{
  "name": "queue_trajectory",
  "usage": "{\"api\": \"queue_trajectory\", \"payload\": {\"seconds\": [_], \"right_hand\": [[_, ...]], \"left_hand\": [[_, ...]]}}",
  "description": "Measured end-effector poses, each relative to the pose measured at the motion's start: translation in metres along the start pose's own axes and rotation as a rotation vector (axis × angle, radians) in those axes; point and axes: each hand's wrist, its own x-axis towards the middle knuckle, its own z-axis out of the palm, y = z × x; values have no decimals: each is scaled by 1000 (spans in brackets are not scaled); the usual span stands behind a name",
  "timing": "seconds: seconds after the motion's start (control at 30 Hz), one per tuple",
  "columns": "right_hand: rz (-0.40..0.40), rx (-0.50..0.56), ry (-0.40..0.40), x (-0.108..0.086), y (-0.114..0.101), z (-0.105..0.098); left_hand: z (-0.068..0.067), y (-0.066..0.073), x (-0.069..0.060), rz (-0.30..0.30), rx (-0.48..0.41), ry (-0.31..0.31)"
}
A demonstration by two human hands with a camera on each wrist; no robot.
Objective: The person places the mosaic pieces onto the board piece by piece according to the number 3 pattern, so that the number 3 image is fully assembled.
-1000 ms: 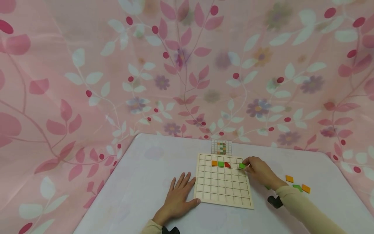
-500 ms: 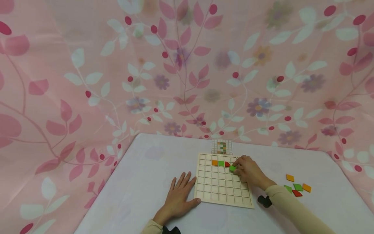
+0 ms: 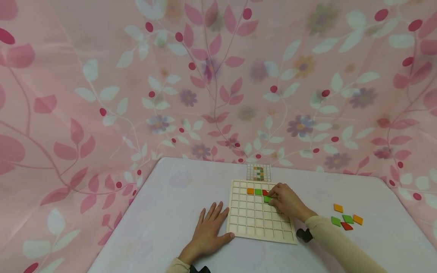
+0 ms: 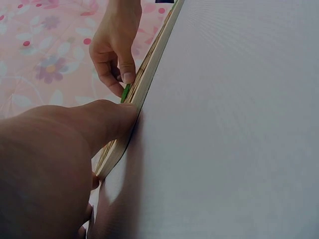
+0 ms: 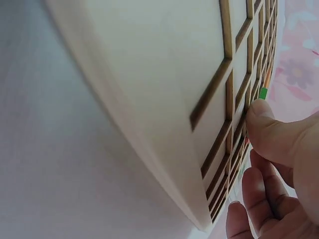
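Note:
The grid board (image 3: 254,222), pale wood with square cells, lies on the table. An orange tile (image 3: 250,191), a green square tile (image 3: 258,192) and a red tile (image 3: 264,192) sit in one upper row. My right hand (image 3: 289,203) pinches another green tile (image 3: 266,199) between thumb and fingers, just below the red one. In the left wrist view this green tile (image 4: 125,92) stands tilted at the board's surface. My left hand (image 3: 209,232) lies with fingers spread beside the board's left side, its thumb (image 4: 117,115) touching the edge.
A small pattern card (image 3: 258,173) with a coloured grid lies behind the board. To the right are loose tiles: two orange (image 3: 338,208), two green (image 3: 348,219) and a red (image 3: 346,226). A pink floral cloth (image 3: 218,94) hangs behind the white table (image 3: 191,182).
My right hand has moved left over the board with the green tile, from its right edge to the cell below the red tile. My left hand has stayed in place.

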Motion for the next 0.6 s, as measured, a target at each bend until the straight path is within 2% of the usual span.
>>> {"api": "queue_trajectory", "payload": {"seconds": [0.23,0.37,0.6], "right_hand": [[-34,-12,11,5,3,0],[-46,22,22,7,6,-1],[-6,104,13,5,7,-4]], "left_hand": [[0,0,0,-9,7,-8],[-1,-1,0,-7,12,-2],[0,0,0,10,3,12]]}}
